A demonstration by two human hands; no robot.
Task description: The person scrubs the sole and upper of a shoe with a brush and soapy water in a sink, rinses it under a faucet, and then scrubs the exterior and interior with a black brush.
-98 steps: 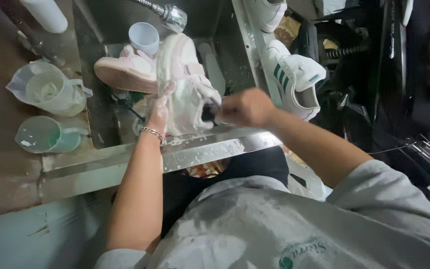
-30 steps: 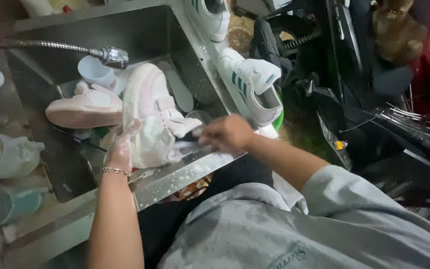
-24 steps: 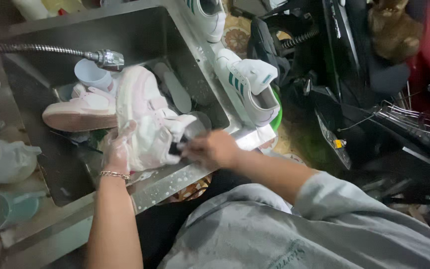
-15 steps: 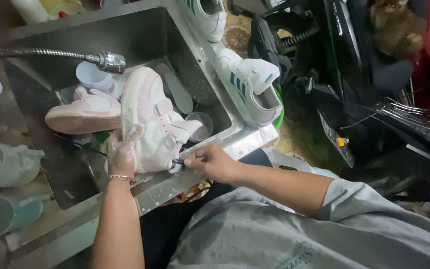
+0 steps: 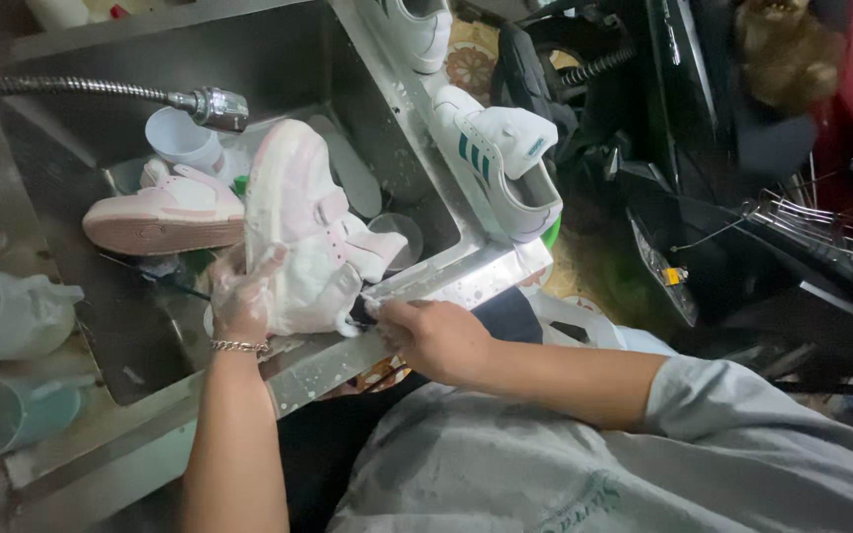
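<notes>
Left hand (image 5: 242, 296), fingers wrapped around the soapy pink-and-white shoe (image 5: 300, 232), steadies it upright against the near rim of the steel sink (image 5: 426, 281). Right hand (image 5: 433, 336), closed around a small dark tool, probably a brush though mostly hidden, presses at the shoe's heel. Likely hazard: suds make the grip slick, so the shoe may slide into the basin beside the second pink shoe (image 5: 165, 212).

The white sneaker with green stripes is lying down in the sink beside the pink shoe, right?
Not quite. The head view shows the white sneaker with green stripes resting on the sink's right rim, outside the basin. Only the other pink shoe lies in the basin beside the one being scrubbed.
</notes>
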